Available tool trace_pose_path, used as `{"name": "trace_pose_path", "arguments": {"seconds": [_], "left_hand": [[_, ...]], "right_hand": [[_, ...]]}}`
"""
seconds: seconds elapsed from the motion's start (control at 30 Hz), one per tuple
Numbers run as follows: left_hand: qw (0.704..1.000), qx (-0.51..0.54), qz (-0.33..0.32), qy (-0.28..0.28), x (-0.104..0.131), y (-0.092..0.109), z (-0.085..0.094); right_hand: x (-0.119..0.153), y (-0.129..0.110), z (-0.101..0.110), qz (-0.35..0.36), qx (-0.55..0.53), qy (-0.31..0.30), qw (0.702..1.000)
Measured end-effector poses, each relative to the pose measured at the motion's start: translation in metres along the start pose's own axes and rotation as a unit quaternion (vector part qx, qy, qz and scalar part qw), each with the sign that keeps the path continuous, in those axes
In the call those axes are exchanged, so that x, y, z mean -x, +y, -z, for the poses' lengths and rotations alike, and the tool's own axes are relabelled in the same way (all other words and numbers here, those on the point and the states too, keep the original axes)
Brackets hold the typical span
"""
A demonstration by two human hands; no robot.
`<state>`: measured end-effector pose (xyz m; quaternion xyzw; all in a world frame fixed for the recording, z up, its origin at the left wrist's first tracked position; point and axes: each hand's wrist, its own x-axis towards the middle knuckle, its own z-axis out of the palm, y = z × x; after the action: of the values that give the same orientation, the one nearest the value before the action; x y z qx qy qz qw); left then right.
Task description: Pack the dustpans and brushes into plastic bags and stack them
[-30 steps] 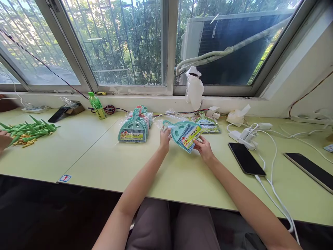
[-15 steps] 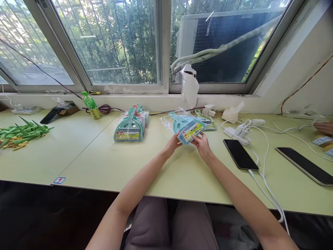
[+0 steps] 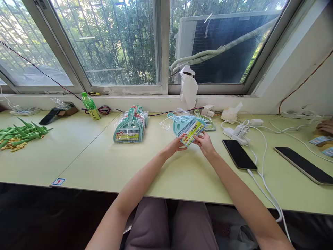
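Both bare arms reach forward over the counter (image 3: pixel 104 170), the left slanting up to the right from the lower edge of the view and the right slanting up to the left, so the two hands nearly meet at one bagged dustpan (image 3: pixel 191 129). The left arm bends slightly at the elbow; the right runs almost straight from the lower right. The right hand (image 3: pixel 205 143) has its thumb on the front of the label's lower right edge and its fingers curled behind, pinching the pack. The left hand (image 3: pixel 174 147) is at the lower left corner, thumb against the pack, the other fingers stretched out below; whether they grip it or only steady it, I cannot tell. The dustpan lies tilted between the hands, handle pointing up and left, label facing the wearer and sloping up to the right. It partly covers a green pack (image 3: pixel 209 124) behind it. A row of similar packs (image 3: pixel 128 128) stands to the left, apart from both hands, and a phone (image 3: pixel 239 154) lies right of the right hand.
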<state>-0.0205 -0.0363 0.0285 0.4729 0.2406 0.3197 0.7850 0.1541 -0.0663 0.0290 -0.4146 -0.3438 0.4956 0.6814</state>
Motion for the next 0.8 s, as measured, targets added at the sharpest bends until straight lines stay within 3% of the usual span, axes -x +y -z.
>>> {"name": "trace_pose_path", "arguments": {"seconds": [0.07, 0.2, 0.37, 0.53, 0.8], "left_hand": [[1.000, 0.009, -0.022, -0.010, -0.002, 0.002, 0.006], [0.995, 0.016, -0.089, 0.049, -0.004, 0.007, 0.017], [0.983, -0.016, -0.151, 0.099, -0.003, -0.001, 0.011], [0.975, -0.020, -0.147, 0.163, -0.005, -0.012, 0.005], [0.966, -0.034, -0.170, 0.189, -0.006, -0.011, 0.001]], "right_hand": [[0.000, -0.002, 0.001, 0.001, -0.002, 0.004, 1.000], [0.002, 0.001, -0.003, 0.000, 0.004, 0.006, 1.000], [0.008, 0.008, -0.011, 0.005, 0.029, 0.004, 1.000], [0.011, 0.011, -0.016, -0.011, 0.038, 0.016, 0.999], [-0.001, 0.009, -0.007, -0.070, 0.029, 0.031, 0.997]]}}
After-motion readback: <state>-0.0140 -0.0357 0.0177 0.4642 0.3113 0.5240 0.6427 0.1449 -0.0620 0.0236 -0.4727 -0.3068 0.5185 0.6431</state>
